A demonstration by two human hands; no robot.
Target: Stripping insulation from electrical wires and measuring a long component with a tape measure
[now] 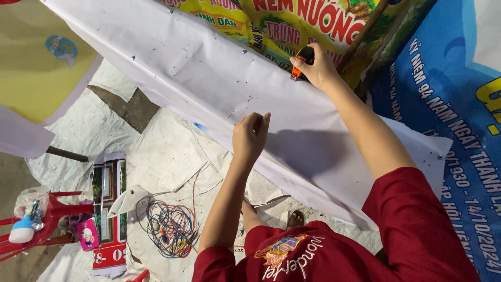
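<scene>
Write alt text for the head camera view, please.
A person in a red shirt presses an orange-and-black utility knife with the right hand against a white banner sheet, the left hand pinching the sheet. Tangled coloured wires lie on the floor below.

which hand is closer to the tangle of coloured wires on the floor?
Left. The left hand pinches the white sheet directly above and to the right of the wire tangle. The right hand grips an orange tool at the sheet's upper edge, farther away.

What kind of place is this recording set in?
Probably a sign or banner workshop. A white banner sheet is stretched across a frame, printed banners lie around it, the right hand holds an orange tool, and loose wires litter the floor.
</scene>
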